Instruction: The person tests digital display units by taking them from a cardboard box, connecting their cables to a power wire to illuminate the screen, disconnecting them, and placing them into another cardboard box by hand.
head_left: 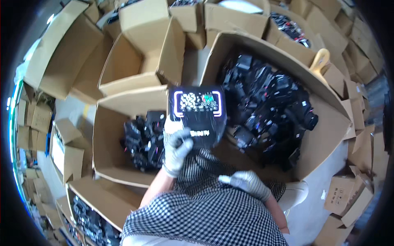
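A black device (pixel 199 119) with a rounded lower end and a lit display faces up in front of me. White and coloured symbols glow on it, framed by purple-white light bars. My left hand (pixel 177 147), in a white glove, grips its left edge, with the fingers curled and slightly blurred. Lower and to the right, my gloved right hand (pixel 251 184) is closed in front of my checked apron (pixel 197 209). From its fingers a small pale, stick-like piece (pixel 224 179) pokes out leftward; its kind is unclear.
A large carton (pixel 324 135) at the right holds a heap of black plastic devices (pixel 266 102). A smaller carton (pixel 108 139) at the left holds more black devices (pixel 143 139). An open carton (pixel 139 61) stands beyond it. A yellow-handled object (pixel 320 60) rests by the big carton's far edge.
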{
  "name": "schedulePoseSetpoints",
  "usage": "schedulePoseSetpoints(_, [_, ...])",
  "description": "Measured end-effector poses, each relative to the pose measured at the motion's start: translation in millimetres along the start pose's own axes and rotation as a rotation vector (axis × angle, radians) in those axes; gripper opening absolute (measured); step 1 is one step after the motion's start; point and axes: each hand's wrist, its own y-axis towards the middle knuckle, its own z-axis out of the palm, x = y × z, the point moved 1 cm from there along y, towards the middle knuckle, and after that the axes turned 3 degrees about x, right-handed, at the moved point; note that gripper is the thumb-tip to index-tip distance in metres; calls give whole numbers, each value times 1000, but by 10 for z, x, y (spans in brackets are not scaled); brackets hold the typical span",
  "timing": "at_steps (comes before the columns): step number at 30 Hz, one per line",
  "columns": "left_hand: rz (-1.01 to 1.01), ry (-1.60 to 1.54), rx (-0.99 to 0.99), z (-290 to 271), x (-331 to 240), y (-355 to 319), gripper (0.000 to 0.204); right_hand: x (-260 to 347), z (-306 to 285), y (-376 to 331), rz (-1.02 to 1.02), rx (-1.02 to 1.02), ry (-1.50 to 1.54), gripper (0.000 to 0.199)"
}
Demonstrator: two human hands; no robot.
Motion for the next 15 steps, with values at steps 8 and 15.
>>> schedulePoseSetpoints(8, [80, -156, -214, -305, -126, 43, 32, 47, 33, 363, 469, 22, 450, 24])
schedulePoseSetpoints(15, [129, -515, -528, -777, -187, 143, 39, -31, 167, 267, 366, -88, 287, 27])
